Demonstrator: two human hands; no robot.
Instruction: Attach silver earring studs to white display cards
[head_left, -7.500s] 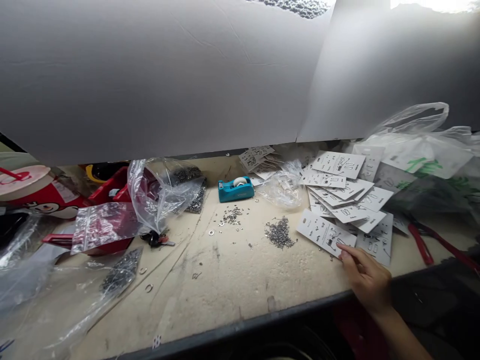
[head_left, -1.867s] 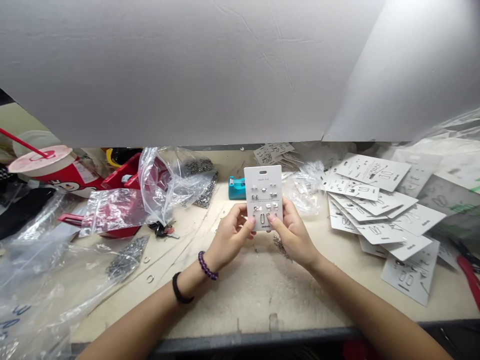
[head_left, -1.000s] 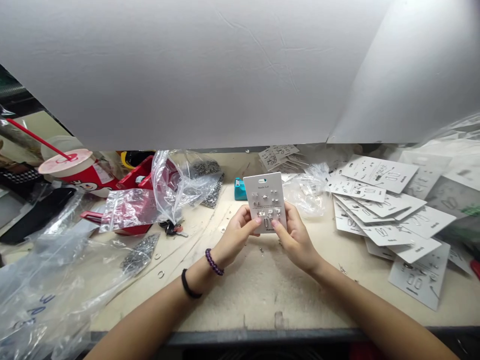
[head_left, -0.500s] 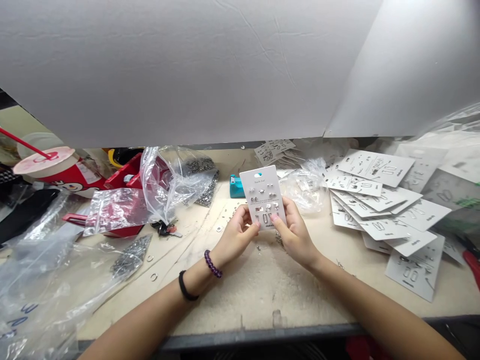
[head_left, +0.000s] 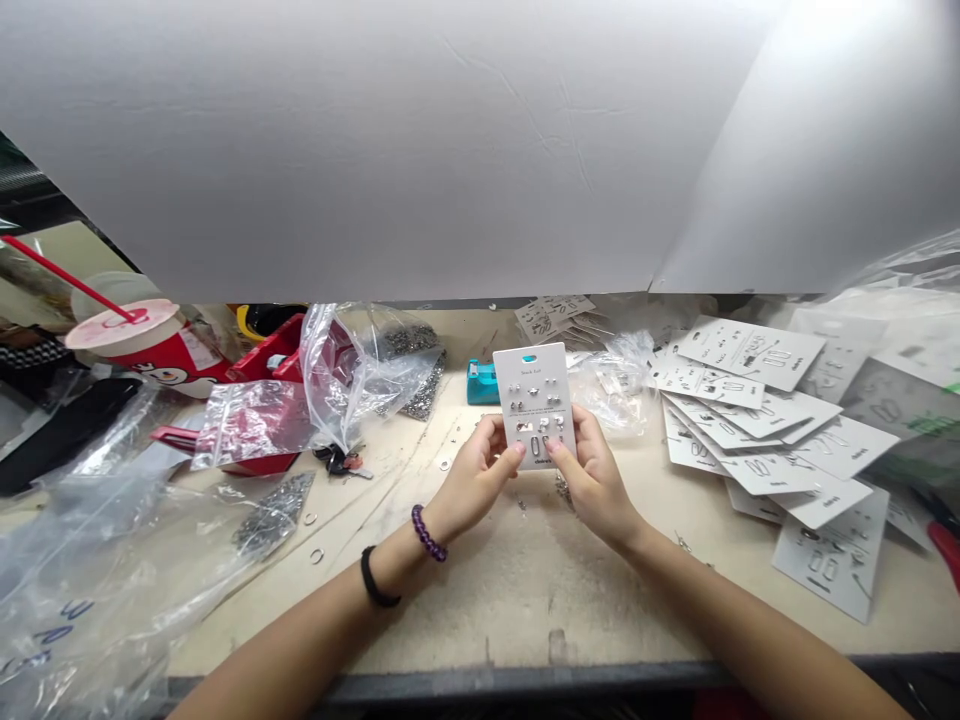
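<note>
I hold a white earring card [head_left: 534,395] upright above the beige table [head_left: 480,590], with small silver studs and two oval hoops pinned to it. My left hand [head_left: 476,480] pinches its lower left edge, thumb on the front. My right hand [head_left: 592,475] pinches the lower right edge the same way. Both hands are closed on the card. My left wrist wears a purple bead bracelet [head_left: 427,532] and a black band [head_left: 373,582].
A spread pile of similar cards [head_left: 772,430] lies at right. A teal tape dispenser [head_left: 482,381] sits behind the card. Clear bags [head_left: 352,370], red bins [head_left: 262,365] and a red cup with straw [head_left: 142,345] crowd the left. Loose metal bits [head_left: 271,515] dot the table. White board hangs overhead.
Earlier only my right hand reached to the card pile at right. Since then both hands hold one card at centre; over the last second it has barely shifted.
</note>
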